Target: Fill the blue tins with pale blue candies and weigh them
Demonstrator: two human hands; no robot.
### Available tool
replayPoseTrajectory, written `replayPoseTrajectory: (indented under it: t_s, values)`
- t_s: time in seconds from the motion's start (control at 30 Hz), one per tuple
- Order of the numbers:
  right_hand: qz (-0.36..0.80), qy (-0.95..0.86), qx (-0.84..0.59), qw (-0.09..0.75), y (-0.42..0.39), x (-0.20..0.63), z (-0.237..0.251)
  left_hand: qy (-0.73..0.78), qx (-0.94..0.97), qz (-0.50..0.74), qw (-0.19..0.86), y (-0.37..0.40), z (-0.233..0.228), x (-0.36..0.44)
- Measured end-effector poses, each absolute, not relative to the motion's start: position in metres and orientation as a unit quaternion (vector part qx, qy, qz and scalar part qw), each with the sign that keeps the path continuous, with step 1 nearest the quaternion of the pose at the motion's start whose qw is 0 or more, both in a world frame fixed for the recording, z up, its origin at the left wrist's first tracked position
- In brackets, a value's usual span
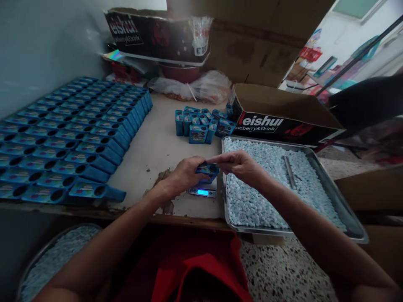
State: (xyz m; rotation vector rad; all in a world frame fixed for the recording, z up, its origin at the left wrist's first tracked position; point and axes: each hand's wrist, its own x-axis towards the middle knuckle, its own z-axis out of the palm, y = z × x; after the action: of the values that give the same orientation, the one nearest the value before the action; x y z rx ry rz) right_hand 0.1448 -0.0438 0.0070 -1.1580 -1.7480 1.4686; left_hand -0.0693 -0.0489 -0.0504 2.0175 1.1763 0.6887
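Observation:
My left hand (186, 171) is closed around a small blue candy box (206, 168), thumb on its near side. The box is held over a small digital scale (203, 192) with a lit blue display; whether it rests on the scale is hard to tell. From the right, my right hand (236, 164) reaches to the box's top edge, its index finger stretched along and the other fingers curled in. Anything between those fingers is hidden. Beside it, a metal tray (224, 184) holds many small white and pale-blue candies (258, 197), with a flat metal strip (289, 172) lying on them.
Rows of blue boxes (91, 159) with round openings lie on the table's left. Several more boxes (198, 133) stand behind the scale. An open black carton (283, 126) sits behind the tray. Below left is a round container (23, 272) of candies. A plastic bag (208, 87) lies at the back.

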Motion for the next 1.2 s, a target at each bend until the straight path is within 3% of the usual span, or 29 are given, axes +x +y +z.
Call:
replayPoseTrajectory:
  t_s: [0.17, 0.27, 0.47, 0.57, 0.77, 1.03, 1.2]
  values:
    - [0.450, -0.646, -0.489, 0.376, -0.018, 0.146, -0.004, 0.485, 0.773, 0.245, 0.326, -0.044, -0.037, -0.093]
    - [0.349, -0.690, -0.514, 0.371, 0.025, 0.135, -0.013, 0.539, 0.770, 0.198, 0.279, -0.039, -0.022, -0.143]
    - [0.055, -0.791, -0.602, 0.096, 0.083, 0.088, -0.042, 0.567, 0.788, 0.112, 0.213, -0.045, -0.005, -0.266]
    - [-0.014, -0.789, -0.614, 0.014, 0.089, 0.075, -0.051, 0.566, 0.794, 0.070, 0.212, -0.057, -0.003, -0.305]
    - [-0.018, -0.797, -0.602, 0.051, 0.056, 0.091, -0.035, 0.509, 0.830, 0.049, 0.222, -0.081, -0.002, -0.329]
    - [0.105, -0.810, -0.569, 0.090, -0.058, 0.122, -0.014, 0.548, 0.825, 0.135, 0.032, -0.130, -0.054, -0.303]
    - [0.044, -0.814, -0.573, 0.084, -0.086, 0.132, -0.038, 0.582, 0.802, 0.125, -0.042, -0.131, -0.071, -0.288]
